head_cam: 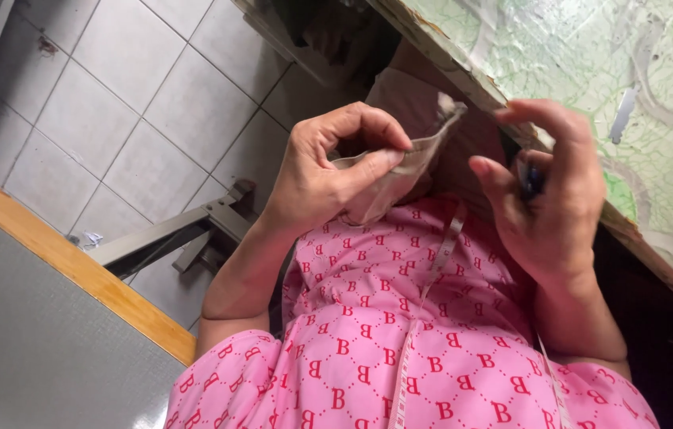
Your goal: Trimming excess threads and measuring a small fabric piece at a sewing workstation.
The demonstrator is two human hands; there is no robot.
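Beige fabric piece [400, 171] was pinched in the left hand [328, 171]; the right hand [555, 199] gripped a small dark tool [532, 183].

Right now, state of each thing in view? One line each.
Left hand: shut, pinching the beige fabric piece between thumb and fingers.
Beige fabric piece: folded, held up off the lap.
Right hand: curled around a small dark object, index finger raised.
Small dark object: mostly hidden in the palm, kind unclear.
Pale measuring tape: lying loose down the pink patterned garment.
Green patterned tabletop: edge worn and chipped.
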